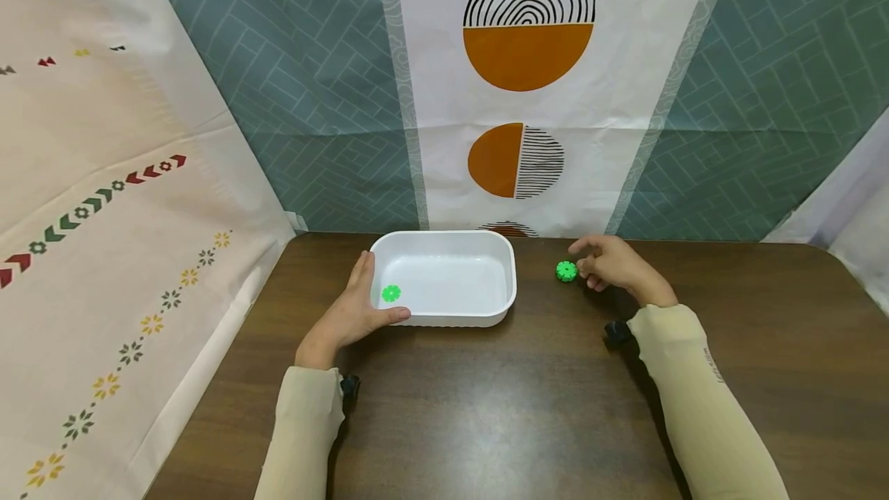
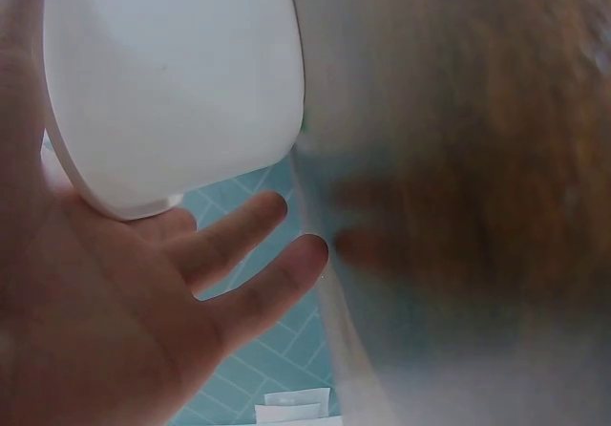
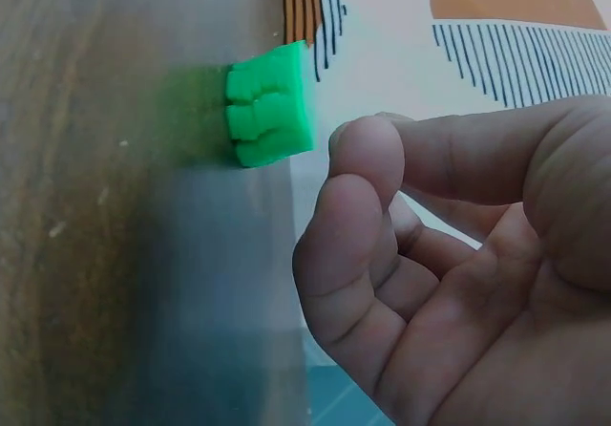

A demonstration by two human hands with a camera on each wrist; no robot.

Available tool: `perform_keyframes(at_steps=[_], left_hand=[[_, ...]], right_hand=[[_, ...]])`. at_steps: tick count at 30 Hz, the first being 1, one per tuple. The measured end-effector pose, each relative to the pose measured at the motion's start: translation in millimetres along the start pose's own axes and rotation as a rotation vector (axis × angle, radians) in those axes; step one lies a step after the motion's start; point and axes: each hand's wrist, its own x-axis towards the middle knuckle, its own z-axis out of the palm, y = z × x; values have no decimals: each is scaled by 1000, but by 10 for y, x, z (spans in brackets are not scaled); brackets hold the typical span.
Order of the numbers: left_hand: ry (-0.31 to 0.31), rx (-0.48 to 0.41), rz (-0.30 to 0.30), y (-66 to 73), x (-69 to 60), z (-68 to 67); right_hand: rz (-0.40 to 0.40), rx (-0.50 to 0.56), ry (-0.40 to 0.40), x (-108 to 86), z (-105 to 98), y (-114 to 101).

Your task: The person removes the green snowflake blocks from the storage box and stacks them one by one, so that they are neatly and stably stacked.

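A white rectangular plastic tray (image 1: 444,321) sits at the far side of the table. My left hand (image 1: 354,315) holds its near left corner, the thumb over the near rim and the fingers along the left side. In the left wrist view, two fingers (image 2: 263,292) extend free below the tray. Inside the tray lies a flat green notched disc (image 1: 391,293). To the right stands a small stack of green notched discs (image 1: 566,271). Beside it hovers my right hand (image 1: 614,265), fingers loosely bent, with a gap to the stack (image 3: 270,106) and nothing visible in its grasp.
The dark brown wooden table (image 1: 472,407) meets a patterned cloth backdrop (image 1: 333,99) at its far edge. A cream embroidered cloth (image 1: 139,253) hangs along the left side. Dark wrist devices (image 1: 616,333) sit under both sleeves.
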Motion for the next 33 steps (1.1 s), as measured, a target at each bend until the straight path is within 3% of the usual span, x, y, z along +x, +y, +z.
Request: perform_keyframes(at_steps=[4, 8, 16, 26, 33], left_hand=[[1, 3, -5, 4, -6, 0], [-6, 3, -19, 4, -23, -5], [-30, 13, -16, 13, -47, -29], [-48, -8, -16, 24, -80, -63], [-62, -19, -19, 24, -81, -77]], right_hand=[[-26, 26, 5, -28, -7, -97], [-104, 62, 8, -59, 39, -241], [-284, 72, -69, -97, 327, -655], [-363, -67, -184, 127, 658, -1228], [-370, -185, -248, 360, 887, -1564]])
